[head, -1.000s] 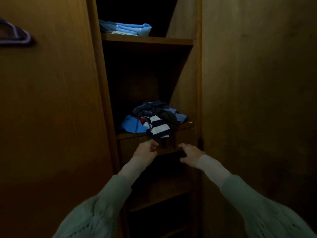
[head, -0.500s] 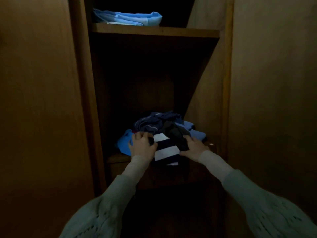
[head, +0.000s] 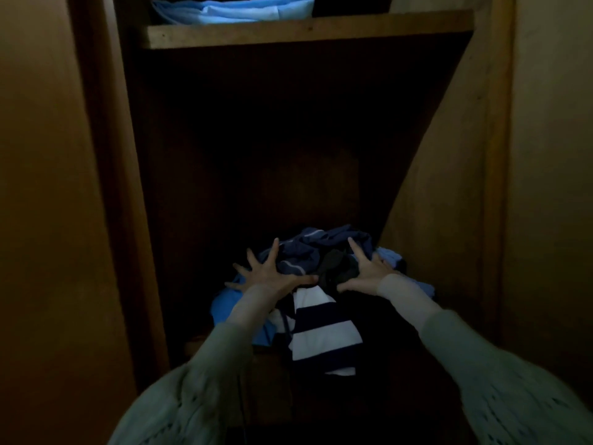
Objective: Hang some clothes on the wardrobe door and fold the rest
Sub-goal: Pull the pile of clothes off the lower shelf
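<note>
Clothes pile (head: 321, 284): unsorted heap on lower wardrobe shelf (head: 199, 343). Left hand (head: 269, 274) and right hand (head: 369, 271) spread flat on top, gripping nothing. Step: gathering. Next: close fingers, lift pile out

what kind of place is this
Most likely the inside of a wooden wardrobe in a dim room: a shelf holds folded blue cloth, and a loose clothes pile sits lower down, with both hands spread over it.

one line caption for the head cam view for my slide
Both hands, left hand and right hand, spread open over a pile of clothes on a dim wardrobe shelf.
</note>
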The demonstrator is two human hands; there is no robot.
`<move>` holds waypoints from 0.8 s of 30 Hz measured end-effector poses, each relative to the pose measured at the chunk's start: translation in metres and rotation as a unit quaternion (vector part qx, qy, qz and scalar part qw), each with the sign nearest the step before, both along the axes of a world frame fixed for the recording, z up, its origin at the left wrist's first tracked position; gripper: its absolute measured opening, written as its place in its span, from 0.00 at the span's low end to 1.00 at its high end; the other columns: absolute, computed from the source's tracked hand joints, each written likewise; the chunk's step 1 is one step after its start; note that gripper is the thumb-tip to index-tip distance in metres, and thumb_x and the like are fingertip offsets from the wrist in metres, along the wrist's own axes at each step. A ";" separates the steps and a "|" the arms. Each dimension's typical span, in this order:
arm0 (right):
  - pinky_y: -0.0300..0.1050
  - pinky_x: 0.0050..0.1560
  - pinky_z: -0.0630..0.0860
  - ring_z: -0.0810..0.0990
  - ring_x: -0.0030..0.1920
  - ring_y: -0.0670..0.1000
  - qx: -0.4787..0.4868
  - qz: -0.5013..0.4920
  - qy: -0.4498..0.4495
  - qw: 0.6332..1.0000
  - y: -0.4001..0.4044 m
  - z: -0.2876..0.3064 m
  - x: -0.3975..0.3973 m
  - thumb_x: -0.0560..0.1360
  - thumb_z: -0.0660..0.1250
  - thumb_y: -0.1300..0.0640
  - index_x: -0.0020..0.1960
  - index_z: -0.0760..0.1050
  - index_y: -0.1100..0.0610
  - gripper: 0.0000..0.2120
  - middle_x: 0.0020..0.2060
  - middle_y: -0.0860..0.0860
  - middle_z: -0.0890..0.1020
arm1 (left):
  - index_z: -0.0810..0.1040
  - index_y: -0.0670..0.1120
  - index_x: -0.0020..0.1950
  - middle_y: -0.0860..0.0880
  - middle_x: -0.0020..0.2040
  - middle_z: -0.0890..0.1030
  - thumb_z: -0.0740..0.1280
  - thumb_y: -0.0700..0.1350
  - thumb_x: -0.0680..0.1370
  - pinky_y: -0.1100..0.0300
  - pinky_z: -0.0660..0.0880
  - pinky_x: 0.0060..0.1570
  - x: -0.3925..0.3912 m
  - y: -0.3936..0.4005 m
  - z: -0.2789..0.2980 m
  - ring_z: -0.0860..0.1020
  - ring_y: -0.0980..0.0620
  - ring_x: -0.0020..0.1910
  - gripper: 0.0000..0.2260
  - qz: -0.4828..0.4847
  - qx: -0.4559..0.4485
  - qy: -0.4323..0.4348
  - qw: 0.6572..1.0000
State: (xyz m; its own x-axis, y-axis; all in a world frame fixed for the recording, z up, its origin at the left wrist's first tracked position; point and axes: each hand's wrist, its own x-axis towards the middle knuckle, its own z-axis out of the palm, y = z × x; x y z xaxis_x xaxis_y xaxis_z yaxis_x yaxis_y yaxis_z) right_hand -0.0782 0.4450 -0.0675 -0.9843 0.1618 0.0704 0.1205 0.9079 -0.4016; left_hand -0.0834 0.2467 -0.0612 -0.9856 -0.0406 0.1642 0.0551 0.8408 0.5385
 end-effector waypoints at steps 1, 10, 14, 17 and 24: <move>0.61 0.71 0.57 0.48 0.75 0.64 -0.018 0.012 -0.009 1.000 0.002 0.002 -0.005 0.68 0.70 0.38 0.72 0.32 0.36 0.51 0.76 0.60 0.43 | 0.39 0.65 0.74 0.45 0.76 0.35 0.71 0.69 0.62 0.31 0.44 0.69 -0.003 -0.001 0.003 0.37 0.34 0.73 0.52 -0.008 0.010 -0.012 1.000; 0.57 0.67 0.67 0.61 0.71 0.65 -0.091 0.016 -0.065 0.994 0.010 0.014 -0.031 0.67 0.73 0.44 0.72 0.30 0.38 0.56 0.76 0.60 0.48 | 0.35 0.62 0.74 0.38 0.76 0.37 0.75 0.64 0.61 0.40 0.54 0.72 -0.020 -0.007 0.013 0.43 0.33 0.74 0.57 -0.017 0.020 -0.089 0.996; 0.53 0.66 0.68 0.65 0.69 0.63 -0.052 -0.015 -0.054 0.997 0.011 0.008 -0.031 0.70 0.71 0.44 0.73 0.30 0.42 0.53 0.75 0.58 0.55 | 0.36 0.59 0.75 0.42 0.77 0.46 0.74 0.73 0.40 0.40 0.60 0.70 -0.023 -0.007 0.014 0.51 0.36 0.75 0.73 -0.024 0.001 -0.148 0.989; 0.53 0.67 0.67 0.65 0.70 0.62 -0.051 -0.020 -0.044 0.998 0.010 0.004 -0.030 0.70 0.71 0.44 0.74 0.31 0.43 0.53 0.75 0.58 0.55 | 0.38 0.60 0.75 0.42 0.77 0.52 0.70 0.72 0.28 0.41 0.63 0.68 -0.051 -0.009 0.001 0.56 0.37 0.73 0.79 -0.013 0.005 -0.145 0.989; 0.56 0.64 0.70 0.69 0.66 0.62 -0.005 -0.029 0.003 1.000 0.001 -0.004 -0.020 0.70 0.68 0.41 0.75 0.34 0.40 0.49 0.71 0.58 0.63 | 0.44 0.59 0.75 0.39 0.71 0.64 0.68 0.70 0.64 0.42 0.60 0.68 -0.015 -0.011 0.002 0.62 0.37 0.69 0.49 0.058 -0.102 -0.050 0.992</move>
